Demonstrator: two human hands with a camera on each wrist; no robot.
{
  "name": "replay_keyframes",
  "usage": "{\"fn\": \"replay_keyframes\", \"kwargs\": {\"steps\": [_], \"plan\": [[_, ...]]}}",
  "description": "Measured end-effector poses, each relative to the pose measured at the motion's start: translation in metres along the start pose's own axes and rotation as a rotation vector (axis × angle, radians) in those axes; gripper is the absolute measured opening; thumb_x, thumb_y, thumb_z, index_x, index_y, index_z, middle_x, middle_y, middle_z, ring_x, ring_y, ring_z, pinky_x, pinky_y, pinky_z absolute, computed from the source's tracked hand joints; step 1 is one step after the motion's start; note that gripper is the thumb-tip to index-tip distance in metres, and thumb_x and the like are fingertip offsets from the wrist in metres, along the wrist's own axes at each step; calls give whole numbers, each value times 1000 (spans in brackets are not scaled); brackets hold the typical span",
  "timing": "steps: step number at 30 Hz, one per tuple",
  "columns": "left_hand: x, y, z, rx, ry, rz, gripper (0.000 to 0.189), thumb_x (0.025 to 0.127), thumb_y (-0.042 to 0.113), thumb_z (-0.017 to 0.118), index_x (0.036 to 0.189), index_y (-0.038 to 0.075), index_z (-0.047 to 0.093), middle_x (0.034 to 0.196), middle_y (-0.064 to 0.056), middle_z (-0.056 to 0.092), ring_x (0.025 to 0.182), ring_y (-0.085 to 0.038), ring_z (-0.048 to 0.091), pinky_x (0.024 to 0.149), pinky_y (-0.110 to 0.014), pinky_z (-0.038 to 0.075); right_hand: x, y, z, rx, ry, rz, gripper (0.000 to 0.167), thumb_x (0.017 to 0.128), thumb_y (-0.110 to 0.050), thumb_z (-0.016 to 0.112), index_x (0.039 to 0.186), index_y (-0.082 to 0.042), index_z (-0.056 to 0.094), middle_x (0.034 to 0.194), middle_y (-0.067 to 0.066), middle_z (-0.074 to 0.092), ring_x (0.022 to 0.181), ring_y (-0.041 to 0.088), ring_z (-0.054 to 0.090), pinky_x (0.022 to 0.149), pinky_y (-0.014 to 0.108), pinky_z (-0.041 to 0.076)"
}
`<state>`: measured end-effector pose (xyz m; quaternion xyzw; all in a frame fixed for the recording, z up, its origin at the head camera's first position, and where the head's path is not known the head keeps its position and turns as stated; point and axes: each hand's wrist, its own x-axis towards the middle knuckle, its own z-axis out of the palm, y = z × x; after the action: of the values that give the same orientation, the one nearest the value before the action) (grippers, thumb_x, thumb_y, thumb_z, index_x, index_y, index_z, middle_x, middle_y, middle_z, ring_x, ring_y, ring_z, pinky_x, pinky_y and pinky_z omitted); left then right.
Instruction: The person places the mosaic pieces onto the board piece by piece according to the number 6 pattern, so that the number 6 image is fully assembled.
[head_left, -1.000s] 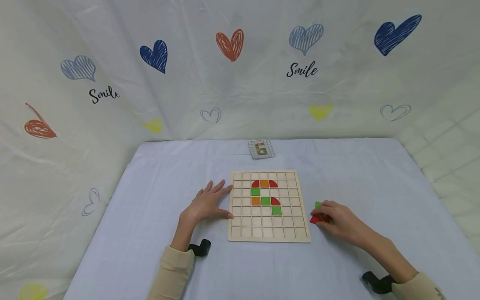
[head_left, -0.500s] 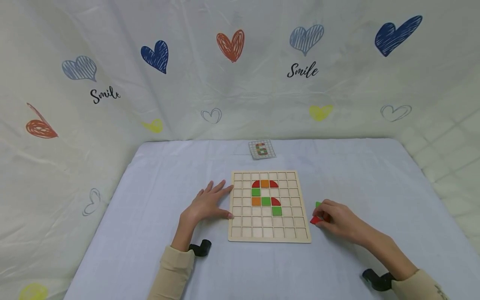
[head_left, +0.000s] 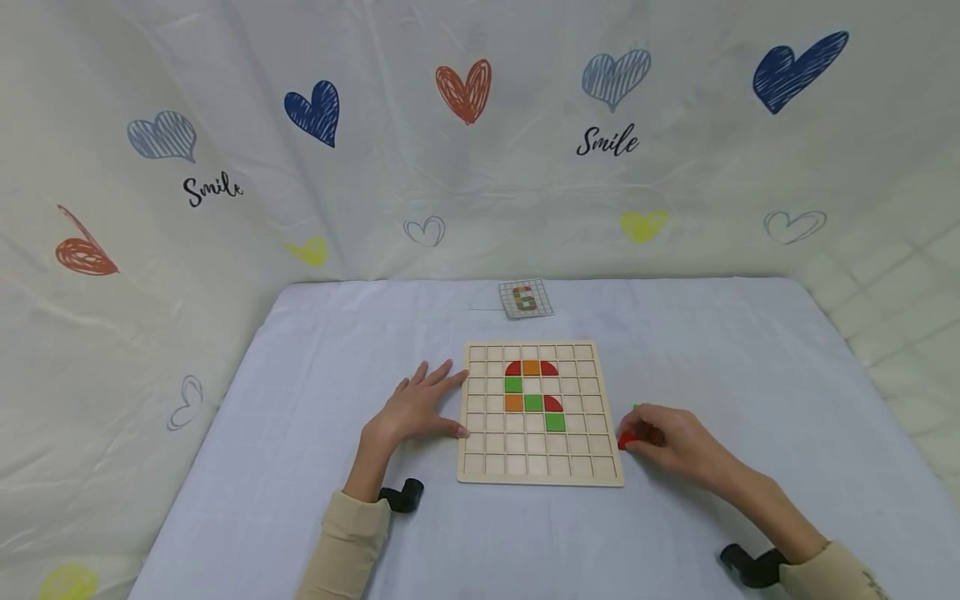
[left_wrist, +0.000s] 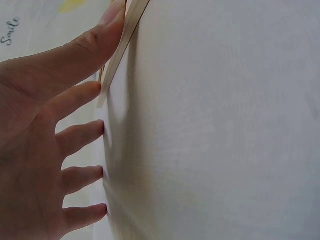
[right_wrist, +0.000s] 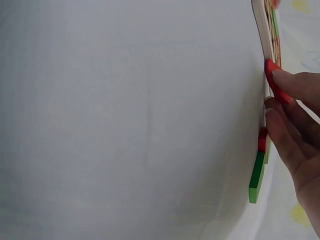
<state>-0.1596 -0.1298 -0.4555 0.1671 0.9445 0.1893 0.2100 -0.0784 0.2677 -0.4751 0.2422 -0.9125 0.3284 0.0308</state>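
Observation:
A wooden grid board (head_left: 491,462) lies on the white cloth, with red rounded and orange and green square tiles set in several of its cells. My left hand (head_left: 412,412) is spread at the board's left side; its thumb (left_wrist: 95,45) and index finger touch that edge, and the other fingertips rest on the cloth. Just off the right edge, my right hand (head_left: 671,437) pinches a red tile (right_wrist: 278,82) between thumb and fingers. Its full outline is hidden by the fingers. Close under that hand lie another red tile (right_wrist: 262,140) and a green tile (right_wrist: 256,177).
A small card (head_left: 526,298) printed with a coloured grid figure lies behind the board. The table's white cloth (head_left: 360,333) extends around the board, and a curtain (head_left: 525,183) printed with hearts stands behind. Black camera mounts (head_left: 405,496) sit at both wrists.
My right hand has shifted slightly left with the red tile, closer to the board's right edge. Less of the green tile behind it shows. My left hand stays in place on the board's edge.

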Motion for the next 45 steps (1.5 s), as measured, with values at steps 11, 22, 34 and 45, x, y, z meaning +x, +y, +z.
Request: {"fn": "replay_keyframes", "kwargs": {"steps": [11,22,34,45], "plan": [[0,0,0,-2,-1,-3,97,80,48,86,161,28,37,172,-4,21,160,-41,8,125,-66,13,2,-2,4,19,78,-48,32,73,7,87,93,-16,77,87,-14,68,77,-4,60,67,14,55],[0,0,0,3,1,5,97,80,48,86,161,27,37,172,-5,22,159,-42,8,125,-66,14,7,-6,4,103,19,55,28,80,6,83,97,-16,78,94,-12,71,81,-2,65,70,21,60],[-1,1,-1,-5,3,5,97,80,48,86,161,28,37,172,-4,22,159,-42,8,125,-66,14,20,-14,10,235,-110,77,20,87,-1,79,103,-12,78,99,-4,76,86,2,68,76,22,61],[-2,2,-2,-10,3,12,97,80,47,86,161,27,37,172,-5,22,159,-42,8,125,-66,14,31,-21,19,239,-123,50,19,87,-2,80,104,-10,78,99,-3,76,86,4,68,77,19,60]]}}
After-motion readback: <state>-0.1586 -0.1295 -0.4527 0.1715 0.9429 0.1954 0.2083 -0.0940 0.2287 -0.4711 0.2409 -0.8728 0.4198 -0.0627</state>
